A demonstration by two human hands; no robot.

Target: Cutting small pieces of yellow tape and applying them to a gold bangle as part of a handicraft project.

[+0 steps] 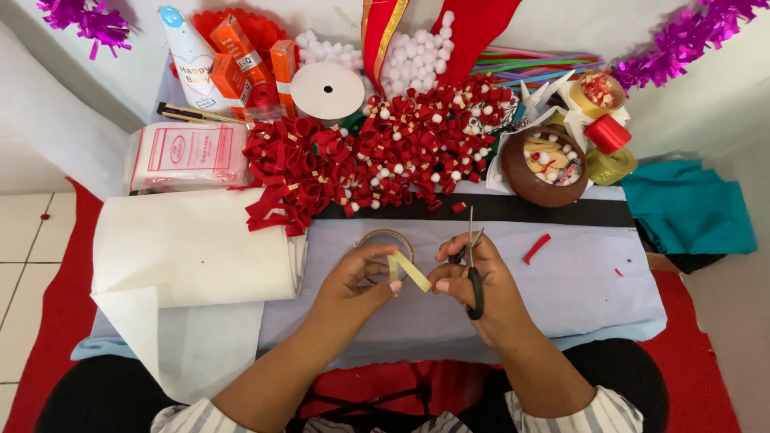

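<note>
Centrally, near the desk's (561,297) front edge, both hands pinch a small folded cream strip (410,271): left hand (362,277) closed on it, right hand (473,281) also gripping black-handled scissors (473,269). Far right, a brown bowl (517,176) holds white pompoms and small scraps.

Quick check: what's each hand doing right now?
Left hand: closed, pinching a pale yellow strip.
Right hand: closed on black-handled scissors, fingertips also touching the strip.

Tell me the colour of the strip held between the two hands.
The strip is pale yellow; the head view shows it, pinched by the left hand and right hand.
</note>
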